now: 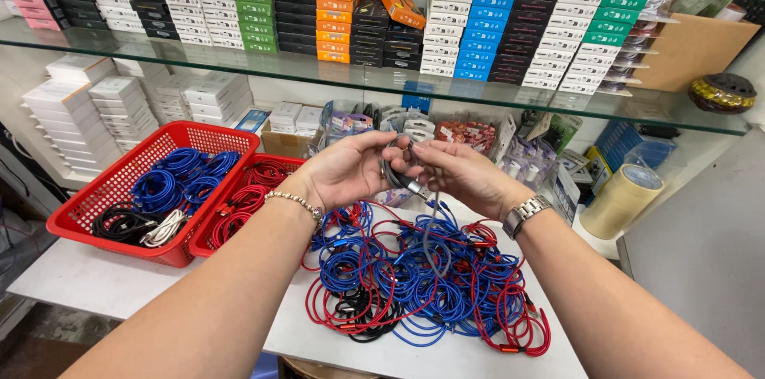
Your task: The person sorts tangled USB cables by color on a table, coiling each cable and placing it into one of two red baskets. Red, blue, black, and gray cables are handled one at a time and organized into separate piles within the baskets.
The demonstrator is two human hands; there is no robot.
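Both hands are raised above a white table and grip the same grey cable. My left hand, with a bead bracelet at the wrist, pinches its coiled upper end. My right hand, with a metal watch, holds the cable close to its silver plug. The cable's loose length hangs down onto a tangled pile of blue, red and black cables lying on the table below the hands.
Two red baskets stand at the left: one with blue, black and white cables, the other with red ones. A roll of tape sits at right. A glass shelf above carries stacked small boxes; packaged goods line the back.
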